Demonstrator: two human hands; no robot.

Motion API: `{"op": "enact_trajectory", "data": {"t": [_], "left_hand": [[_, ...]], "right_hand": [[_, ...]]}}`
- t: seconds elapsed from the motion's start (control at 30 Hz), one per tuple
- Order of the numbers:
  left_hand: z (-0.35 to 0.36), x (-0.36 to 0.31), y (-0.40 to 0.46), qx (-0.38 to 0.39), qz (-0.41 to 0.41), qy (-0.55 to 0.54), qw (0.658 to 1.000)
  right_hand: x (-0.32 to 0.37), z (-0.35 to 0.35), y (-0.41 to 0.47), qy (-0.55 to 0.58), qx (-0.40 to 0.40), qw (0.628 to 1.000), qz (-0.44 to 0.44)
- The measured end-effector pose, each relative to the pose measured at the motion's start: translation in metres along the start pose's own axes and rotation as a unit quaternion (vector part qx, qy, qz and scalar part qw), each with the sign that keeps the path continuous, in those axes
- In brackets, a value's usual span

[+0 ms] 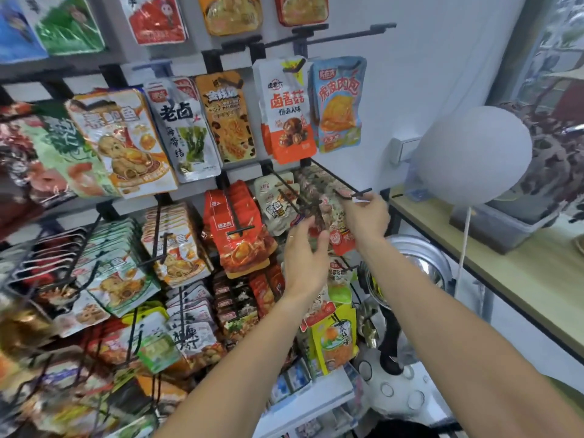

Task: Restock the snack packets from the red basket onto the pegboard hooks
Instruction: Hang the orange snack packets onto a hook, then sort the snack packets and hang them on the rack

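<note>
Both hands work at one black peg hook (335, 181) that juts from the pegboard rack (240, 172), in the row just under the orange-and-white mushroom packet (289, 112). The right hand (368, 216) has its thumb and forefinger closed at the hook's crossbar tip, apparently around the top of a dark speckled snack packet (328, 213); blur hides the exact contact. The left hand (305, 257), just below and left of that hook, has its fingers curled around the lower part of the same packet.

This packet looks to be partway onto the hook: its header is near the tip, and more speckled packets already hang further back along that hook. Most hooks left of it, such as the one bearing red packets (240, 229), look well filled, so much of the rack appears stocked. The red basket is not in view, so what is left to hang cannot be judged.

Room is tight. The neighbouring hook tips point outward on the left of the working hook. To its right there is open white wall, then a table edge (442, 235) and a round white lamp (474, 153), near the right forearm. A steel bowl (420, 257) sits below the right wrist.
</note>
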State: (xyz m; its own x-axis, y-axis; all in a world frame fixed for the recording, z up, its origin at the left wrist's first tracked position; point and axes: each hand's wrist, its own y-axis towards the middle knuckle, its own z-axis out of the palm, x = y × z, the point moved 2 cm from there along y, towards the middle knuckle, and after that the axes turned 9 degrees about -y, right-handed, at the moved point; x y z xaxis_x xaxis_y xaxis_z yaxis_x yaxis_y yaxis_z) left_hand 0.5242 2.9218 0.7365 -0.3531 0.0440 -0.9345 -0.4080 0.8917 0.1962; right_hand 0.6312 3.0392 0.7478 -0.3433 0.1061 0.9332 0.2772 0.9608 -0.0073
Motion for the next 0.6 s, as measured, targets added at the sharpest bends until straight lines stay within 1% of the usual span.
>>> {"op": "enact_trajectory", "data": {"t": [0.1, 0.17, 0.27, 0.33, 0.4, 0.43, 0.5, 0.6], "left_hand": [[-0.02, 0.009, -0.016, 0.046, 0.07, 0.045, 0.995], [-0.033, 0.018, -0.035, 0.082, 0.115, 0.068, 0.988], [-0.055, 0.044, -0.076, 0.125, 0.158, 0.091, 0.975], [-0.072, 0.063, -0.109, 0.148, 0.171, 0.11, 0.968], [-0.089, 0.088, -0.147, 0.184, 0.166, 0.128, 0.96], [-0.096, 0.105, -0.168, 0.21, 0.148, 0.137, 0.957], [-0.112, 0.148, -0.213, 0.269, 0.088, 0.154, 0.947], [-0.136, 0.209, -0.279, 0.337, -0.014, 0.179, 0.924]], "right_hand": [[-0.022, -0.019, -0.031, 0.008, -0.049, 0.998, -0.049], [-0.044, -0.029, -0.064, 0.008, -0.054, 0.996, -0.067], [-0.086, -0.039, -0.135, 0.012, -0.017, 0.997, -0.075], [-0.117, -0.042, -0.185, -0.013, 0.015, 0.997, -0.073], [-0.154, -0.042, -0.233, -0.037, 0.053, 0.997, -0.047], [-0.174, -0.041, -0.257, -0.041, 0.076, 0.996, -0.03], [-0.216, -0.038, -0.311, -0.067, 0.108, 0.992, 0.015], [-0.275, -0.031, -0.393, -0.111, 0.123, 0.98, 0.106]]}}
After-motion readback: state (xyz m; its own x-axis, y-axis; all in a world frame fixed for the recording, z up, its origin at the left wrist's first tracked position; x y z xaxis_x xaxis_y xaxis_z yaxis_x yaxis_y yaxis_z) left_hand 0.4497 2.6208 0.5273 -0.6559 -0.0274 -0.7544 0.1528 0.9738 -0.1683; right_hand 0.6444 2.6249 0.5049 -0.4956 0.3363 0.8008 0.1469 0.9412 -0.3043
